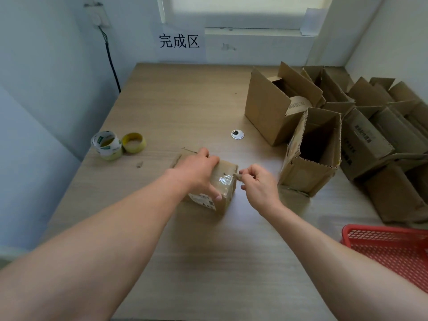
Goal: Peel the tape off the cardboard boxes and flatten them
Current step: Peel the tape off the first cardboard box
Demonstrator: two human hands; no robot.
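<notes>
Two bare forearms, the left forearm (92, 239) and the right forearm (324, 246), reach from the near edge toward the middle of a wood-grain table (185, 100) set into a corner of pale walls. Along the right side of the table lies a heap of cardboard boxes (382, 140), some pressed flat and overlapping, others with flaps raised. At the left of the heap a wide open box (266, 112) stands at the far side, and a tall open box (310, 163) stands nearer, tilted, with its dark interior facing up. A red mesh basket (389, 246) sits at the near right corner, partly out of frame. A paper sign (179, 41) with three printed characters is fixed to the far wall. At the centre of the table stands the small box (223, 181), closed, with a white label on its near face and a clear, wrinkled tape strip (225, 180) across its top right edge. The left hand (199, 174) grips this box from above, fingers spread over the top and thumb down the near face. The right hand (259, 184), just right of the box, has thumb and forefinger pinched together on the end of the tape strip at the box's right corner. At the far left rest a white tape roll (107, 144) and a yellow tape roll (134, 142), touching. A round metal grommet (237, 134) lies beyond the small box, and a cardboard scrap (139, 164) lies near the rolls.
</notes>
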